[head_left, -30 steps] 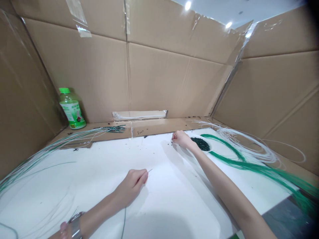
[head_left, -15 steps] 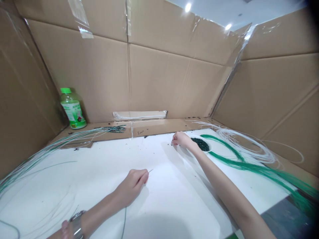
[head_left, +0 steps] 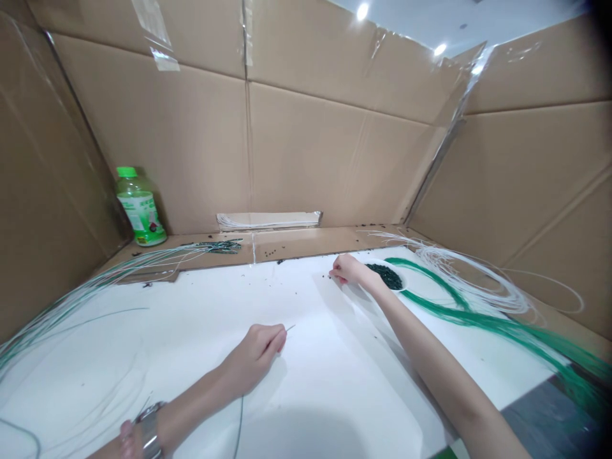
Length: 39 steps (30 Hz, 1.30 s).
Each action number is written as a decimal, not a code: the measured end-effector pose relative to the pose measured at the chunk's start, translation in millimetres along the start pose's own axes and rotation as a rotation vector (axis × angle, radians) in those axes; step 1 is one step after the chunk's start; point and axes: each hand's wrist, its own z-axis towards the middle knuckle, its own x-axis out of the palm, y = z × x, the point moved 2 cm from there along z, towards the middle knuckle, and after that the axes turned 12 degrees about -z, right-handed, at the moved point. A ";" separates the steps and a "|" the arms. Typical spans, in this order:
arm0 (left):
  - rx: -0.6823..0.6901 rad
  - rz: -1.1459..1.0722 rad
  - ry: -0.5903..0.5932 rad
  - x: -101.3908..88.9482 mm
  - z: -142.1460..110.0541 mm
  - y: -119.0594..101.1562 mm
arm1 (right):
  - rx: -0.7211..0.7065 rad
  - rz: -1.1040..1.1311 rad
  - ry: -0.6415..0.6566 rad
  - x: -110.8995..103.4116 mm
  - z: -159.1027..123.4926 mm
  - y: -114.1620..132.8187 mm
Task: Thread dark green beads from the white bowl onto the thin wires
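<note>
Wire [head_left: 290,327], thin and pale, pokes from the closed left hand [head_left: 253,357], its tip aimed up and right, the rest hidden in the grip. Right hand [head_left: 347,269], fingertips pinched together over the white bench [head_left: 335,382], sits just left of a white dish [head_left: 403,287] of dark green beads [head_left: 386,276]; anything pinched is too small to make out.

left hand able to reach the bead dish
Probably yes: nothing stands between the left hand and the white dish on the white board, though the right hand beside it partly blocks the way.
</note>
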 end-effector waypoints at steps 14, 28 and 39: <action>-0.017 0.008 0.017 1.9 -0.7 1.7 | 0.003 -0.155 -0.095 0.6 -1.5 5.5; -0.003 0.009 0.026 1.9 -0.8 3.4 | 0.010 -0.155 -0.071 -9.2 -6.7 1.2; -0.017 0.006 0.014 0.9 -1.6 0.6 | 0.272 -0.170 0.032 -44.1 -43.3 -79.0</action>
